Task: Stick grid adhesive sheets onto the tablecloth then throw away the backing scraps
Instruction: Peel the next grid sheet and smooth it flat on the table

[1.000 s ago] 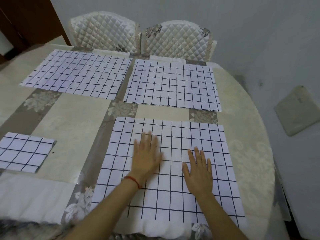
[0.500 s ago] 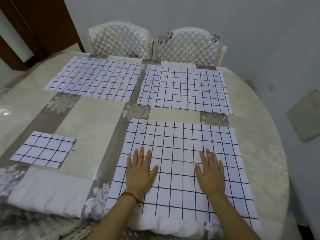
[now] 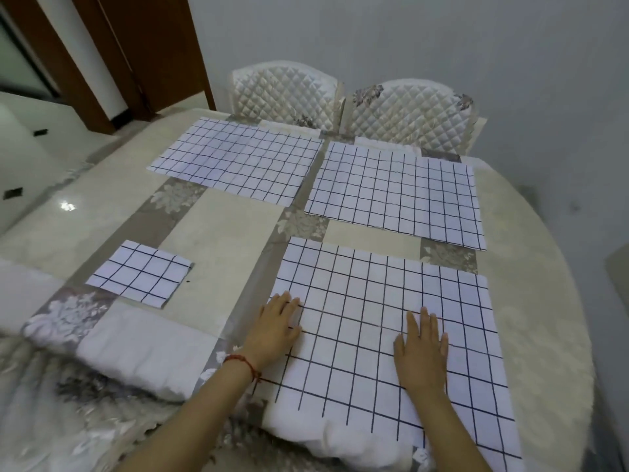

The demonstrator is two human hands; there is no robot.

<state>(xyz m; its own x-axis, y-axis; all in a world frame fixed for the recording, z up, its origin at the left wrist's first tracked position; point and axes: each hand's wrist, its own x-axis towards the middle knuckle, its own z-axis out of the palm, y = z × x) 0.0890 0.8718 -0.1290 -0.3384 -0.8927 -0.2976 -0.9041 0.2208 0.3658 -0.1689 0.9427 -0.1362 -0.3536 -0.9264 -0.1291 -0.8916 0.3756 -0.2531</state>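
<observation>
**Two hands flat on a grid sheet at the near edge of the desk**

Two hands press down on the nearest grid sheet (image 3: pixel 384 321), which lies on the tablecloth (image 3: pixel 218 229) covering a round desk. The left hand (image 3: pixel 277 330) rests palm down across the sheet's left edge, its fingers (image 3: pixel 289 303) straight and close together, holding nothing; a red string bracelet (image 3: pixel 243 364) circles that wrist. The right hand (image 3: pixel 422 352) lies flat further right on the same sheet, fingers straight and slightly spread, gripping nothing. The sheet's near edge runs over a white padded fold of cloth (image 3: pixel 340 434) at the desk's rim.

Beyond it, two more large grid sheets lie side by side on the cloth: one far left (image 3: pixel 238 161), one far right (image 3: pixel 394 192), with a narrow strip of cloth between them. A small grid piece (image 3: pixel 139 272) sits alone to the left of the hands, well apart from the big sheets. Two white quilted chairs (image 3: pixel 286 93) stand pushed against the far side of the desk, against a grey wall (image 3: pixel 442 39). A brown door frame (image 3: pixel 112 59) shows at upper left.
</observation>
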